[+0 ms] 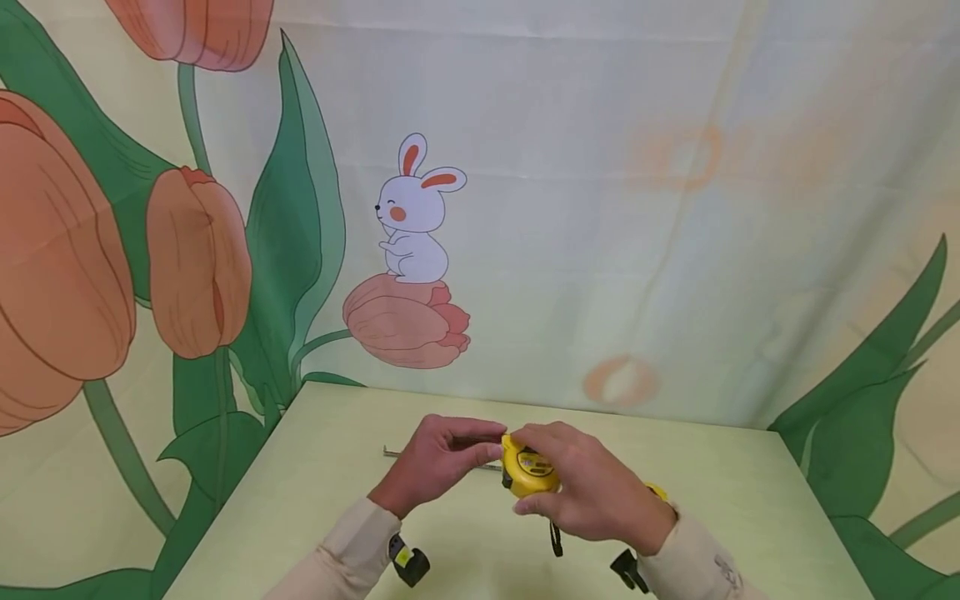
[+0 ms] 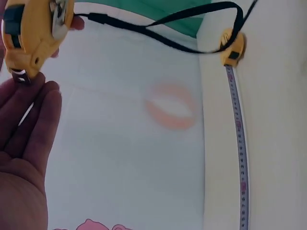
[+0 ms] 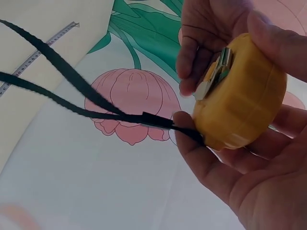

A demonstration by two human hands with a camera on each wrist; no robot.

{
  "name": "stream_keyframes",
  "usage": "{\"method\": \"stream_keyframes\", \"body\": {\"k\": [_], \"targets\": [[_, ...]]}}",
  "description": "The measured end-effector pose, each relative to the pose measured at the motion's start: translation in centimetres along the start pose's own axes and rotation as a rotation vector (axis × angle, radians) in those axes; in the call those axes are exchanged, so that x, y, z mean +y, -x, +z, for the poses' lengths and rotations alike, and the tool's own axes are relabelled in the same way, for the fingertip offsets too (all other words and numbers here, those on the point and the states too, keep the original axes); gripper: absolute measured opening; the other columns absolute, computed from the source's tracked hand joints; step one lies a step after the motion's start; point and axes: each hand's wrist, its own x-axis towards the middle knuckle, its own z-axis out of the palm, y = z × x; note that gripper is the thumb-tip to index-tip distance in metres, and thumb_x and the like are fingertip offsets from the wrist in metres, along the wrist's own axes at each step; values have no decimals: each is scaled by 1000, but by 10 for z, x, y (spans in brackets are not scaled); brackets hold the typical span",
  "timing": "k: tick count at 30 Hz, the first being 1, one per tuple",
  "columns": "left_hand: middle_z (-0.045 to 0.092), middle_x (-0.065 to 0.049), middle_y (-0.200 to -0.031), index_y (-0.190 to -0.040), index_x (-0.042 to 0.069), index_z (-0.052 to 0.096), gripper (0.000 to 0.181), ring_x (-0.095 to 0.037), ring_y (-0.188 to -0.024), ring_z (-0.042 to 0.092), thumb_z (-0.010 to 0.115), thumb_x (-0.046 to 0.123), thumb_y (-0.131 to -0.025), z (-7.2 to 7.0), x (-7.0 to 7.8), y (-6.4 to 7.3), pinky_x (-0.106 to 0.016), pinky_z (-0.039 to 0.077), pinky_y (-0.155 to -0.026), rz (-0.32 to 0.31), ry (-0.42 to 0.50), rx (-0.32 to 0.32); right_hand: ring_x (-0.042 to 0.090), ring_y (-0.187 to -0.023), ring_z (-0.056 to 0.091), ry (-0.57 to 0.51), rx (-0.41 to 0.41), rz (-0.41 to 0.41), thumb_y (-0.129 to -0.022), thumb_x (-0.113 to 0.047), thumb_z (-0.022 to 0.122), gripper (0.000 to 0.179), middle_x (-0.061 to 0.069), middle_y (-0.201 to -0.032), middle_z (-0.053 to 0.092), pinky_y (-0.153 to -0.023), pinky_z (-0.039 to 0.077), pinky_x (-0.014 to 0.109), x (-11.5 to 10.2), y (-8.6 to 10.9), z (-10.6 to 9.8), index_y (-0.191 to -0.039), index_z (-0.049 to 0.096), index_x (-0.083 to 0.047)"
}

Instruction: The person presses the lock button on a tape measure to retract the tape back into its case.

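My right hand [image 1: 592, 479] grips a yellow tape measure [image 1: 531, 468] by its round case, above the table. A black wrist strap [image 3: 86, 103] hangs from the case, and a metal belt clip [image 3: 218, 72] shows on its side. My left hand [image 1: 442, 462] meets the case at its mouth; thumb and fingertips pinch the small metal hook [image 2: 20, 76] there. A second yellow tape measure [image 2: 232, 48] lies on the table, partly behind my right wrist in the head view. Its blade [image 2: 241, 143] is drawn out in a long strip across the tabletop.
The pale table [image 1: 315, 433] stands against a printed curtain [image 1: 540, 208] with tulips and a rabbit. The drawn-out blade's end [image 1: 388, 452] lies left of my left hand. Dark straps with buckles [image 1: 408, 567] sit at both wrists.
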Motion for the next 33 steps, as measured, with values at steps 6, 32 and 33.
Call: {"method": "stream_keyframes", "body": {"k": [6,32,33], "targets": [[67,-11,-142,-144,14,62,66,-24,-117,73,88,22,-84,11,10,0,-31,59,-99,-82,126,-66,12,-103,64,-15,96,35,-73,-31,97,69,-3,-122,70,-88,58,29,1,-2,1,-131,64,-13],[70,-15,-134,-137,6,65,67,-30,-117,72,93,16,-77,0,-81,64,-35,62,-94,-449,189,-65,6,-87,61,-348,-208,400,-79,-41,91,62,-13,-104,70,-76,53,25,30,15,128,-129,64,-17],[70,-16,-134,-137,5,65,67,-31,-117,71,93,14,-77,-1,-87,67,-35,62,-94,-462,183,-78,5,-89,61,-352,-217,416,-78,-40,92,62,-12,-105,71,-80,54,27,32,15,137,-129,64,-16]]}}
